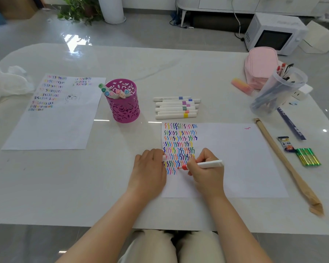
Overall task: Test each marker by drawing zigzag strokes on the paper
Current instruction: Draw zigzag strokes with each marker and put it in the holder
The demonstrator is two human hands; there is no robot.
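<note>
In the lower middle of the frame the right hand (205, 171) is clamped round a marker (211, 164), thumb and curled fingers pinching it close to its red front end. The white barrel sticks out to the right of the grip, lying nearly level, while the red tip pokes out to the left of the fingers and meets the paper (245, 168) just right of the bottom row of zigzag strokes (179, 145). These coloured strokes fill the sheet's upper left part in many rows. The left hand (150, 168) rests knuckles up on the sheet's left edge, fingers curled under; a small pale piece shows at its fingertips, and I cannot tell whether it grips it. Above the sheet, in the centre of the frame, a row of markers (176, 107) lies side by side on the table (84, 186), apart from both hands. Left of them stands a pink cup (123, 105) with more markers in it, and further left lies a second sheet (55, 120) with strokes. At the right are a clear jar (277, 90) of pens, a pink pouch (258, 65), a wooden stick (285, 162) and batteries (308, 156).
</note>
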